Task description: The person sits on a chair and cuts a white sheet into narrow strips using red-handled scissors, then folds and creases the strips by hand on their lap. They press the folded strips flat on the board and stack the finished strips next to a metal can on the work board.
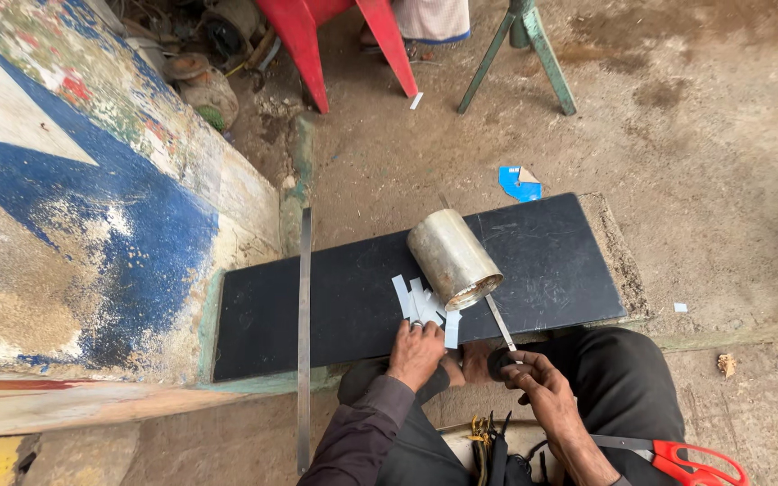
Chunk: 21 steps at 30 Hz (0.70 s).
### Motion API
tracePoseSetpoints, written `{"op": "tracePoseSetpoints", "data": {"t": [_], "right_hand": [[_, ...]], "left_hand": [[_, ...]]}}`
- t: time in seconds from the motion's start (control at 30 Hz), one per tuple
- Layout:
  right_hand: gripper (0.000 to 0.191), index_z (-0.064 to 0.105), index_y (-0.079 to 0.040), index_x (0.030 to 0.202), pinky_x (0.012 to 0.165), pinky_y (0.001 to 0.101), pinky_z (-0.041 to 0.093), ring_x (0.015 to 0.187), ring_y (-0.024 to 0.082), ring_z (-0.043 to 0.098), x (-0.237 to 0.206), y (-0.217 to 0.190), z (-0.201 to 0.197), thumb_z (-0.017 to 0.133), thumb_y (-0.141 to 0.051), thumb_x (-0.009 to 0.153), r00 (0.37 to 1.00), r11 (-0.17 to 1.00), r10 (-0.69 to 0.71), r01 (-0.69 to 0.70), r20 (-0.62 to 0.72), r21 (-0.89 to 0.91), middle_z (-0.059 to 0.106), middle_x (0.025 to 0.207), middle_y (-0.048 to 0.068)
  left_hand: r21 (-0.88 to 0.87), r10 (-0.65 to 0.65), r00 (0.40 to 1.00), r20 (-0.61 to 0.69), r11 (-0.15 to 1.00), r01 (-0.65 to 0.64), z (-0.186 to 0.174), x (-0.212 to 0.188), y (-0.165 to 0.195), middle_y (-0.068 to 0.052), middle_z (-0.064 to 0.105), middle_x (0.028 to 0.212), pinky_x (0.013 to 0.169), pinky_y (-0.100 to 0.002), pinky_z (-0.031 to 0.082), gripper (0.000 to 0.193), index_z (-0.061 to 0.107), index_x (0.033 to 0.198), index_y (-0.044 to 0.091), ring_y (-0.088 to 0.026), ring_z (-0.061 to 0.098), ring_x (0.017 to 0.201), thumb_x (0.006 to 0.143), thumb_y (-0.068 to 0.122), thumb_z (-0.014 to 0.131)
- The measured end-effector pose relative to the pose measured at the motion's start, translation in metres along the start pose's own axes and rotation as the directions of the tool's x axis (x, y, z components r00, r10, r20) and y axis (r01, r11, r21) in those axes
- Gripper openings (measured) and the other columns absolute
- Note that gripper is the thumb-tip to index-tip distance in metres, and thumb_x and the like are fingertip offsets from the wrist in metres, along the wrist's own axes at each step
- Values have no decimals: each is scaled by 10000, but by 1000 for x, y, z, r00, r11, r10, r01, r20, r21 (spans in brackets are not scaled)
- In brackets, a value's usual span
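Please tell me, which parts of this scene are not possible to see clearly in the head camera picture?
- Head view: what the left hand presses under its palm; only the pale strips beyond its fingers show.
- The black item in the right hand: the fingers cover it.
- Inside the metal cylinder: too dark.
- Red-handled scissors: cut by the bottom edge.
- The person beside the red chair: cut by the top edge.

A large painted signboard (83,207), worn and flaking, leans at the left edge of the dirt yard, its cream ground crossed by a broad blue band, with red and green flecks near the top and a yellow patch at its lower corner. No packages, labels or screens appear.
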State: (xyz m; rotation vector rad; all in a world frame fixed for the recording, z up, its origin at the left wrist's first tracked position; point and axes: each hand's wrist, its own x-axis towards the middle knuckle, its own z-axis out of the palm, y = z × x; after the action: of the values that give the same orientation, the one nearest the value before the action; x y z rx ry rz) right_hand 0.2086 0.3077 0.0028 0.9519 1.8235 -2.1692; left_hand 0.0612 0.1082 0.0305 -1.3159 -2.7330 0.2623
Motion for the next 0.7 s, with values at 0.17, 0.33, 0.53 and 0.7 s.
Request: {"op": "tracePoseSetpoints", "data": {"t": [0.17, 0.33, 0.53, 0.7], "right_hand": [[397, 609, -46, 1355, 806, 349, 540, 971, 197, 706, -10, 3, -8, 543, -110, 969, 999, 997, -37, 38, 12, -66, 778, 1089, 105], [387, 614, -52, 1346, 803, 340, 547, 978, 184, 724, -7, 10, -11, 558, -134, 972, 999, 994, -38, 40, 27, -98, 793, 1068, 104], [387, 638, -45, 1331, 846, 334, 539, 1025, 203, 709, -10, -6, -22, 617, -96, 948, 990, 987, -141, 141, 15, -77, 791, 1085, 111], [503, 630, -97, 1332, 886, 362, 590, 1036, 166, 720, -27, -30, -21, 763, -188, 855, 945, 882, -298, 326, 133, -340, 763, 1092, 52]], "left_hand": [[-25, 1, 996, -92, 1000, -3, -9, -3, 13, -104, 664, 963, 858, -488, 459, 398, 700, 1163, 21, -268, 672, 846, 884, 302, 737], [29, 119, 982, -150, 993, -116, -8, -5, 12, -53, 672, 962, 882, -467, 458, 187, 733, 1064, 86, -222, 677, 899, 894, 149, 686], [-317, -162, 932, -323, 947, 55, -25, -17, 8, -56, 752, 1006, 892, -502, 453, 185, 760, 1097, 95, -221, 700, 886, 962, 209, 705], [-859, -349, 894, 282, 323, 397, -60, -42, 29, -41, 819, 880, 773, -372, 646, 196, 766, 1037, 107, -138, 792, 818, 919, 261, 747]]}}
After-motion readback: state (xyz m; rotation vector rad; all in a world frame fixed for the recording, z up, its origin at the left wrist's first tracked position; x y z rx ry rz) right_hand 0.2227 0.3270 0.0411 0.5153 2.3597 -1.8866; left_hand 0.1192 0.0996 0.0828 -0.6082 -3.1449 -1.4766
